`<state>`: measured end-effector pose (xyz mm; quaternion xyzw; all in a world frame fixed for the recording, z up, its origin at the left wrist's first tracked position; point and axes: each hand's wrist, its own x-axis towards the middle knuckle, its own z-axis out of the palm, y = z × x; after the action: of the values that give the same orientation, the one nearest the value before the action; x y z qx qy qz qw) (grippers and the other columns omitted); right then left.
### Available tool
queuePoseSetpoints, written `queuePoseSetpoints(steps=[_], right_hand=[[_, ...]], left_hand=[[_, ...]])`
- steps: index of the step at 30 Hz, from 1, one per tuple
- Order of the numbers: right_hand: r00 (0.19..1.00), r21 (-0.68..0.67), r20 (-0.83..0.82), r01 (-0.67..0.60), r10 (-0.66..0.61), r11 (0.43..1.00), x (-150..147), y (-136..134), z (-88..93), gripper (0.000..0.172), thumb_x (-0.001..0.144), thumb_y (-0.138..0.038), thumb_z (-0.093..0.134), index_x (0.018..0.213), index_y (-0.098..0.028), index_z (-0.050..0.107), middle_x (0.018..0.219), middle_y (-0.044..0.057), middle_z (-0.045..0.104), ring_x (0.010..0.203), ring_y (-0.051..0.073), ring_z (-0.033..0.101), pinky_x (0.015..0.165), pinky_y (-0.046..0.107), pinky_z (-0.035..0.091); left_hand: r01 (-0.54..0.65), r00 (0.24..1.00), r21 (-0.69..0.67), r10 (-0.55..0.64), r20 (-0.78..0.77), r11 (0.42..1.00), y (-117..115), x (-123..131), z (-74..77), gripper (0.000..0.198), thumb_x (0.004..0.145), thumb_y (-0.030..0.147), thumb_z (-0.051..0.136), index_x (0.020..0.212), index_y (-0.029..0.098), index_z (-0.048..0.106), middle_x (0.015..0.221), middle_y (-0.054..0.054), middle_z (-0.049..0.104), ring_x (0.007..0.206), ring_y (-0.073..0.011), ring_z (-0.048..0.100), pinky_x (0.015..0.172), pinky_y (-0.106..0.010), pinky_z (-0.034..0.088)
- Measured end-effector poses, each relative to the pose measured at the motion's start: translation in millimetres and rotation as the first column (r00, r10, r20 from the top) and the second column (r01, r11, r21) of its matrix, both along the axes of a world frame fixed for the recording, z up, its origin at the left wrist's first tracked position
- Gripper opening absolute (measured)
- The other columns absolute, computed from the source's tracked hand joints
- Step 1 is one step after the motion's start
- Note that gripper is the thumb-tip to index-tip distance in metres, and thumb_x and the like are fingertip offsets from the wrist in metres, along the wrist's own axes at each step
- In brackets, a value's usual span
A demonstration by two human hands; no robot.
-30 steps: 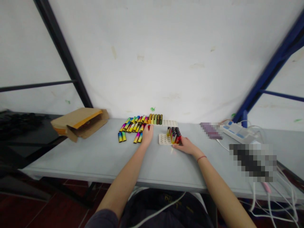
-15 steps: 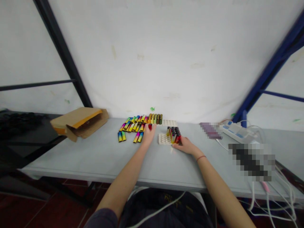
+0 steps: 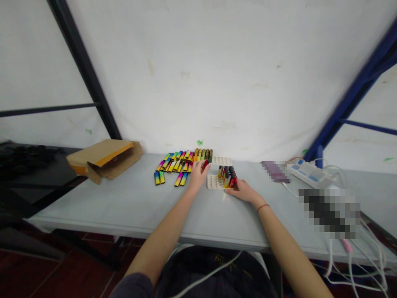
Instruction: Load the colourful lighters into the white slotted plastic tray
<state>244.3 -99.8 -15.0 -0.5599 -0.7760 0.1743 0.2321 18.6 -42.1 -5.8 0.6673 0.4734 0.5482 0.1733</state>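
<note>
The left hand (image 3: 196,177) has moved closer to the cream holed tray (image 3: 211,185) — earlier it was farther left of it. Its red cylinder (image 3: 204,165), mostly hidden then, now shows tilted — near the tray's far-left corner.

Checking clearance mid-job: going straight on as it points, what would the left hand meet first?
Probably the upright gold-topped cylinders just beyond the left hand, towards their right end; depth is unclear, so it might pass above them.

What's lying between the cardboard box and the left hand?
In the head view, shiny multicoloured lighter-like pieces lie on the grey table between the cardboard box and left hand.
</note>
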Motion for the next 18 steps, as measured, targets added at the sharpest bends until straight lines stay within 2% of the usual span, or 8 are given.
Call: queuePoseSetpoints(steps=[2, 6, 9, 13, 18], right_hand=[[1.000, -0.001, -0.007, 0.006, -0.006, 1.000, -0.2, -0.2, -0.2, 0.043, 0.079, -0.042, 0.065, 0.112, -0.016, 0.056, 0.103, 0.011, 0.068, 0.094, 0.026, 0.062, 0.084, 0.039, 0.046], [1.000, 0.002, -0.023, 0.005, -0.005, 1.000, -0.3, -0.1, -1.4, 0.045, 0.079, -0.041, 0.066, 0.114, -0.015, 0.055, 0.106, 0.012, 0.068, 0.095, 0.026, 0.062, 0.085, 0.039, 0.046], [1.000, 0.003, -0.028, -0.013, 0.014, 1.000, 0.5, 0.8, -2.4, 0.048, 0.080, -0.041, 0.065, 0.118, -0.015, 0.054, 0.112, 0.013, 0.067, 0.099, 0.027, 0.061, 0.089, 0.041, 0.045], [0.999, -0.016, -0.025, -0.037, 0.037, 0.999, 1.5, 2.5, -2.7, 0.047, 0.080, -0.042, 0.064, 0.117, -0.015, 0.054, 0.114, 0.013, 0.067, 0.101, 0.027, 0.061, 0.090, 0.041, 0.045], [1.000, -0.023, -0.017, -0.019, 0.019, 1.000, 1.2, 2.8, -2.2, 0.044, 0.079, -0.042, 0.065, 0.113, -0.015, 0.056, 0.109, 0.012, 0.068, 0.097, 0.027, 0.062, 0.086, 0.041, 0.046]], left_hand=[[0.037, 0.998, -0.008, -0.037, -0.047, 0.999, 0.4, -0.4, 0.9, 0.026, 0.089, 0.034, 0.055, 0.105, 0.016, 0.063, 0.104, -0.010, 0.059, 0.098, -0.0192, 0.060, 0.093, -0.034, 0.049], [0.202, 0.977, -0.010, -0.203, -0.060, 0.979, -0.7, 5.8, -1.9, 0.028, 0.091, 0.033, 0.049, 0.104, 0.015, 0.065, 0.105, -0.011, 0.062, 0.095, -0.0191, 0.062, 0.081, -0.030, 0.054], [0.289, 0.957, -0.020, -0.289, -0.011, 0.957, -2.8, 13.1, -6.2, 0.029, 0.089, 0.030, 0.051, 0.111, 0.015, 0.062, 0.109, -0.012, 0.066, 0.098, -0.0196, 0.064, 0.083, -0.031, 0.054], [0.345, 0.938, -0.056, -0.341, 0.065, 0.937, -4.7, 18.8, -11.0, 0.030, 0.087, 0.025, 0.053, 0.116, 0.016, 0.057, 0.108, -0.010, 0.069, 0.095, -0.0179, 0.068, 0.087, -0.033, 0.055], [0.393, 0.920, -0.076, -0.390, 0.041, 0.917, -7.5, 20.7, -12.8, 0.025, 0.087, 0.025, 0.054, 0.111, 0.018, 0.058, 0.109, -0.009, 0.069, 0.098, -0.0185, 0.068, 0.090, -0.034, 0.055]])
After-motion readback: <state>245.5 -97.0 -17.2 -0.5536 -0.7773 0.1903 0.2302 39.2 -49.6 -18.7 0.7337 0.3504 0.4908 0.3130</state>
